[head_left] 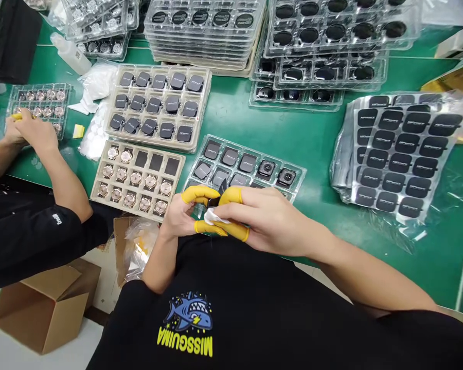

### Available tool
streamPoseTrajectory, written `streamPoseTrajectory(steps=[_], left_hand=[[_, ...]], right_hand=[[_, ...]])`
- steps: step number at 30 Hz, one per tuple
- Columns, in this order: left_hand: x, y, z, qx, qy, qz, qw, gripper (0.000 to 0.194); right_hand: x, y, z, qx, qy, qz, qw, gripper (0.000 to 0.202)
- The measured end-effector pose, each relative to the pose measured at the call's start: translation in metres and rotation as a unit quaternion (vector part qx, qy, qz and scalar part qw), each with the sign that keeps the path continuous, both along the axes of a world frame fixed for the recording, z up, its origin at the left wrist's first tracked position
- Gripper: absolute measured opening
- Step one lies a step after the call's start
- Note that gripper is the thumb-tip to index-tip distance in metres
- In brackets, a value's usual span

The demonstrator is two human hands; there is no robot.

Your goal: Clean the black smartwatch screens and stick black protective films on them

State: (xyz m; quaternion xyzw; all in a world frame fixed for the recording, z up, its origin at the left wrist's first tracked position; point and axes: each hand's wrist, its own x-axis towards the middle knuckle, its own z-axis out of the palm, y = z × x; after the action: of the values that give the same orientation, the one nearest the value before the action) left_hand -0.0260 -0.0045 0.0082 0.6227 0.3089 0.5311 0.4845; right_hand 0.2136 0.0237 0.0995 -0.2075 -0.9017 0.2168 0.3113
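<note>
My left hand (180, 215), in yellow finger cots, is closed around a small dark watch case (213, 202), mostly hidden by the fingers. My right hand (272, 218), also in yellow cots, pinches a white wiping cloth (215, 218) against the watch case. A thin black piece (223, 186) sticks up between the hands; I cannot make out what it is. Just beyond lies a clear plastic tray (301, 177) of square watch cases, most with dark printed film on top. Two of them (267, 168) show round sensor backs.
To the left are a beige tray (94, 192) of rose-gold watches and a tray (197, 144) of film-covered cases. Stacked clear trays (204, 38) stand at the back. Sheets of black stickers (403, 154) lie right. A co-worker's hands (36, 131) work at far left.
</note>
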Motion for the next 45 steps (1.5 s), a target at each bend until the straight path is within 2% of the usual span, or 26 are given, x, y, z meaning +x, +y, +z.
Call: streamPoseTrajectory(steps=[5,7,10,13,19,23,26,31,34,37,42,45], left_hand=[[-0.004,-0.003,-0.004,-0.016,0.004,0.013,1.000,0.081],[-0.006,-0.004,-0.003,-0.014,-0.020,0.022,0.999,0.077],[-0.007,-0.004,0.001,-0.011,-0.030,0.026,0.999,0.078],[-0.005,-0.003,0.001,-0.018,-0.022,0.028,0.999,0.084],[-0.001,-0.003,-0.003,-0.013,-0.040,-0.008,0.999,0.088],[-0.001,-0.008,-0.002,-0.037,-0.033,-0.027,0.998,0.084],[-0.002,-0.011,-0.001,-0.053,0.005,-0.029,0.998,0.081],[-0.002,-0.012,-0.004,-0.056,0.066,-0.006,0.996,0.082],[0.002,-0.012,-0.008,-0.065,0.034,0.000,0.997,0.081],[0.003,-0.012,-0.011,-0.063,0.003,0.024,0.998,0.077],[-0.002,-0.013,-0.008,-0.049,-0.021,0.067,0.996,0.080],[-0.002,-0.012,-0.006,-0.056,-0.014,0.059,0.997,0.084]], right_hand=[[0.016,0.005,0.011,-0.004,-0.126,0.040,0.991,0.024],[0.029,0.006,0.010,0.000,-0.155,0.029,0.988,0.026],[0.042,0.005,0.003,-0.014,-0.098,-0.026,0.995,0.020],[0.043,0.001,0.001,-0.042,-0.028,-0.058,0.997,0.012],[0.027,-0.005,0.007,-0.018,-0.023,-0.003,1.000,0.014],[0.018,-0.010,0.004,0.012,-0.032,0.018,0.999,0.017],[0.011,-0.013,0.001,0.028,-0.024,0.012,0.999,0.017],[-0.005,-0.016,-0.002,0.066,-0.042,-0.057,0.995,0.016],[-0.011,-0.014,-0.005,0.084,-0.058,-0.132,0.986,0.019],[-0.006,-0.011,-0.009,0.072,-0.072,-0.196,0.975,0.016],[0.015,-0.011,-0.008,-0.033,0.005,-0.200,0.979,0.011],[0.019,-0.019,-0.004,-0.035,0.041,-0.179,0.982,0.014]])
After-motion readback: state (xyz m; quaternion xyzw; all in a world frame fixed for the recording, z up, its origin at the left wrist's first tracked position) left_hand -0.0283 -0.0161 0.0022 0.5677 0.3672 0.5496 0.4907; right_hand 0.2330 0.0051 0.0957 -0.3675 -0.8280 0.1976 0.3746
